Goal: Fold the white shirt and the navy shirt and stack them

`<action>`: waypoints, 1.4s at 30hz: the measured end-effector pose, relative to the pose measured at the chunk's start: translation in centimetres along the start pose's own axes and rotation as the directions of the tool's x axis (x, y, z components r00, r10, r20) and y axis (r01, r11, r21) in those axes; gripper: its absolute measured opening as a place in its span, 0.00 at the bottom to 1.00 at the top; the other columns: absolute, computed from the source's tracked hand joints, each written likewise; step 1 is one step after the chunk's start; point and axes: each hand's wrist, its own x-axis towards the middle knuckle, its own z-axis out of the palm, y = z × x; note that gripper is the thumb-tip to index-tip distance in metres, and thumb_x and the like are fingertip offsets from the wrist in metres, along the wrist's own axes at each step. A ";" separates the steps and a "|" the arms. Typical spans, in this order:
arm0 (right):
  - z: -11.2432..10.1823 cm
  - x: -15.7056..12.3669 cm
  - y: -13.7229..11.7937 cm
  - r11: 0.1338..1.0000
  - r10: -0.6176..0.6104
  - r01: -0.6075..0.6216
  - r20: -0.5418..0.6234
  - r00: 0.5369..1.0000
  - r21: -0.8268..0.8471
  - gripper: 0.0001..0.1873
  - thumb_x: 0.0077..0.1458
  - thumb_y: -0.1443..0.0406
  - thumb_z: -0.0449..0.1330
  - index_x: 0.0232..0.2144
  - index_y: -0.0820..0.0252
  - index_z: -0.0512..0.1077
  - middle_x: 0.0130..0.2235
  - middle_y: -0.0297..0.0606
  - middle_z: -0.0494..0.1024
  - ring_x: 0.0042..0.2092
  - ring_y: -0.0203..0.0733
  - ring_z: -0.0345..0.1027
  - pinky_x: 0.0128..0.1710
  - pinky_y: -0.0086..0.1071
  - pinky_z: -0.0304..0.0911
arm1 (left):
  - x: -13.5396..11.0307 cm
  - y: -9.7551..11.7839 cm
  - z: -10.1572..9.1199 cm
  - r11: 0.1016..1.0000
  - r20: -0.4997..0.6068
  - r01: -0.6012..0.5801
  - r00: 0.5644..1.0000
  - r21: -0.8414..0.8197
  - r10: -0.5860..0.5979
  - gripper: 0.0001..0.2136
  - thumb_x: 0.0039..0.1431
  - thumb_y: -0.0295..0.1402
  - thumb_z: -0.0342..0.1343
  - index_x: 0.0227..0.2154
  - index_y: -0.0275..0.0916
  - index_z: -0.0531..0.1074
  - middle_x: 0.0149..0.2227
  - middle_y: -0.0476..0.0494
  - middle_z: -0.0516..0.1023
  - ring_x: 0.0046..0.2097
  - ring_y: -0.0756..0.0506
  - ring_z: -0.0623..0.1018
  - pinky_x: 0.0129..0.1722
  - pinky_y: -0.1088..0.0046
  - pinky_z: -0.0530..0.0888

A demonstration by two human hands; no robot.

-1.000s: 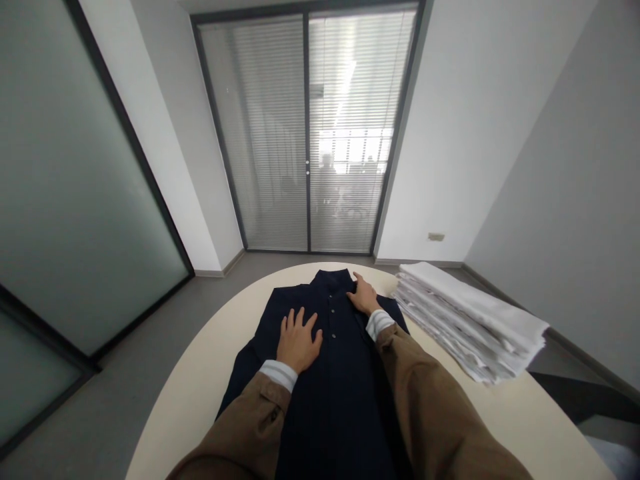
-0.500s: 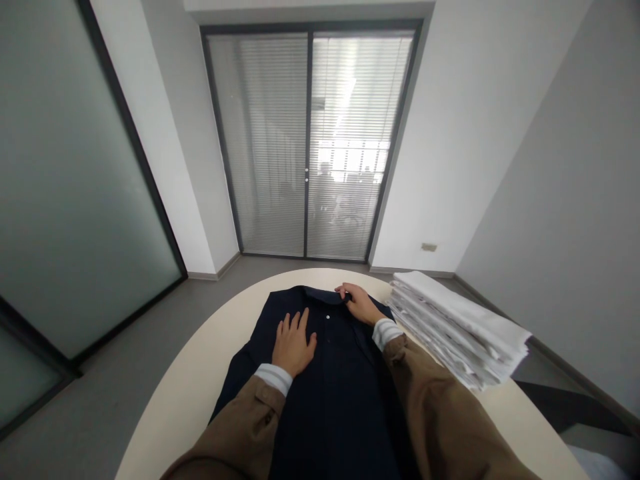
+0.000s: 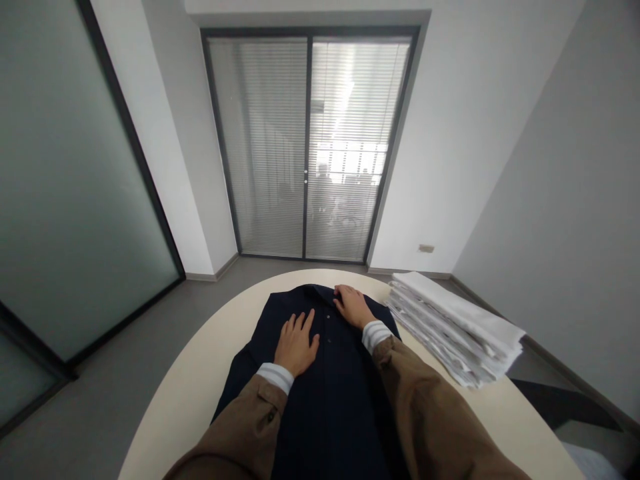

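Note:
A dark navy buttoned shirt lies spread flat on a cream round table, collar end away from me. My left hand rests flat on the shirt's left chest, fingers stretched out and slightly apart. My right hand lies palm down on the folded collar area near the top buttons, fingers extended. Both arms wear brown sleeves with striped white cuffs.
A tall stack of folded white cloth sits on the table's right side, close to my right forearm. Beyond the table are a grey floor, a glass door with blinds and a frosted glass wall at left.
The raised collar has been folded down toward me. My right hand went from pinching the collar edge to lying flat on it. The left hand barely moved.

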 end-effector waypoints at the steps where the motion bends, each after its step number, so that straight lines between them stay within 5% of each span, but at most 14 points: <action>1: 0.2 0.3 -0.4 1.000 -0.012 0.012 0.004 1.000 -0.011 0.22 0.61 0.69 0.51 0.57 0.57 0.67 0.58 0.43 0.72 0.60 0.46 0.60 0.60 0.40 0.53 | 0.0 0.0 0.0 1.000 0.001 0.000 1.000 0.001 0.000 0.30 0.66 0.40 0.46 0.70 0.43 0.50 0.67 0.39 0.62 0.68 0.35 0.59 0.65 0.55 0.57; 4: 0.9 0.8 -1.9 0.991 -0.064 0.069 0.047 0.997 -0.115 0.34 0.59 0.75 0.48 0.66 0.51 0.57 0.65 0.40 0.64 0.64 0.47 0.54 0.60 0.40 0.53 | 0.1 0.0 0.1 1.000 0.011 0.002 1.000 0.006 -0.002 0.30 0.67 0.40 0.46 0.70 0.42 0.50 0.67 0.39 0.62 0.68 0.35 0.59 0.65 0.55 0.57; 8: 1.8 1.2 -3.9 0.968 -0.037 0.048 0.046 0.998 -0.247 0.29 0.64 0.71 0.43 0.64 0.49 0.62 0.67 0.41 0.59 0.63 0.55 0.52 0.58 0.47 0.56 | 0.1 -0.1 0.2 1.000 0.013 0.003 1.000 0.006 -0.003 0.30 0.67 0.40 0.45 0.70 0.41 0.49 0.67 0.38 0.61 0.68 0.35 0.58 0.65 0.54 0.57; 12: 2.8 1.3 -4.8 0.983 0.082 -0.062 0.111 0.990 -0.171 0.29 0.66 0.66 0.44 0.68 0.46 0.54 0.68 0.42 0.58 0.61 0.57 0.55 0.54 0.50 0.60 | 0.2 -0.1 0.2 1.000 0.008 0.002 1.000 -0.009 -0.002 0.30 0.66 0.40 0.46 0.70 0.42 0.51 0.67 0.39 0.61 0.68 0.35 0.58 0.66 0.54 0.56; 17: 4.5 1.6 -5.1 0.977 0.210 -0.187 0.300 0.930 -0.105 0.33 0.65 0.44 0.43 0.69 0.37 0.49 0.72 0.36 0.46 0.69 0.71 0.37 0.60 0.71 0.35 | 0.3 -0.1 0.2 1.000 0.019 0.010 1.000 -0.025 -0.010 0.30 0.66 0.39 0.47 0.69 0.40 0.53 0.67 0.39 0.61 0.68 0.34 0.58 0.66 0.54 0.56; 21: 5.6 1.6 -5.5 0.965 0.257 -0.228 0.293 0.921 -0.131 0.38 0.62 0.40 0.40 0.70 0.40 0.46 0.73 0.37 0.38 0.71 0.70 0.26 0.63 0.66 0.20 | 0.3 -0.2 0.5 0.999 0.001 0.018 1.000 -0.048 -0.018 0.28 0.66 0.39 0.47 0.68 0.37 0.56 0.67 0.39 0.61 0.68 0.34 0.59 0.66 0.55 0.56; 24: 5.8 1.4 -5.3 0.973 0.230 -0.213 0.266 0.936 -0.089 0.38 0.63 0.40 0.42 0.70 0.43 0.47 0.73 0.37 0.40 0.71 0.67 0.25 0.65 0.62 0.22 | 0.5 0.0 0.3 0.998 -0.029 0.048 0.998 -0.051 -0.049 0.26 0.67 0.39 0.46 0.66 0.39 0.59 0.67 0.39 0.61 0.68 0.36 0.59 0.66 0.55 0.56; 28: 5.7 0.9 -4.7 0.980 0.198 -0.199 0.225 0.954 -0.020 0.37 0.62 0.41 0.43 0.68 0.44 0.53 0.73 0.35 0.45 0.71 0.66 0.28 0.66 0.61 0.26 | 1.0 -0.8 -1.2 0.971 -0.098 0.238 0.967 -0.005 -0.237 0.22 0.67 0.40 0.46 0.61 0.42 0.68 0.68 0.37 0.60 0.68 0.32 0.57 0.65 0.49 0.55; 32: 5.6 0.5 -4.5 0.980 0.200 -0.201 0.204 0.958 -0.017 0.35 0.63 0.43 0.45 0.68 0.45 0.55 0.72 0.35 0.48 0.72 0.64 0.30 0.66 0.60 0.26 | 1.2 -4.5 -3.6 0.872 -0.029 0.485 0.873 -0.065 -0.487 0.21 0.65 0.40 0.49 0.58 0.45 0.71 0.67 0.30 0.59 0.65 0.23 0.62 0.59 0.36 0.58; 37: 5.8 0.3 -4.5 0.982 0.187 -0.188 0.124 0.974 -0.002 0.31 0.64 0.48 0.47 0.65 0.50 0.60 0.70 0.39 0.55 0.71 0.57 0.37 0.67 0.58 0.29 | 0.9 -9.4 -5.4 0.878 0.120 0.434 0.900 -0.200 -0.418 0.18 0.61 0.29 0.55 0.53 0.38 0.74 0.53 0.33 0.76 0.56 0.37 0.75 0.56 0.60 0.70; 39: 5.9 0.3 -4.4 0.983 0.182 -0.185 0.133 0.974 0.009 0.31 0.64 0.49 0.47 0.65 0.52 0.60 0.70 0.40 0.55 0.71 0.56 0.37 0.67 0.57 0.29 | 0.9 -10.0 -5.8 0.881 0.162 0.397 0.917 -0.257 -0.365 0.17 0.59 0.26 0.57 0.52 0.37 0.75 0.49 0.38 0.80 0.53 0.43 0.78 0.53 0.70 0.72; 42: 5.9 0.4 -4.2 0.984 0.169 -0.177 0.179 0.969 0.026 0.32 0.65 0.48 0.45 0.67 0.52 0.58 0.71 0.39 0.52 0.72 0.56 0.35 0.67 0.58 0.28 | 1.1 -9.6 -6.7 0.890 0.168 0.332 0.941 -0.314 -0.292 0.18 0.58 0.25 0.57 0.53 0.35 0.75 0.50 0.38 0.80 0.53 0.44 0.78 0.53 0.73 0.72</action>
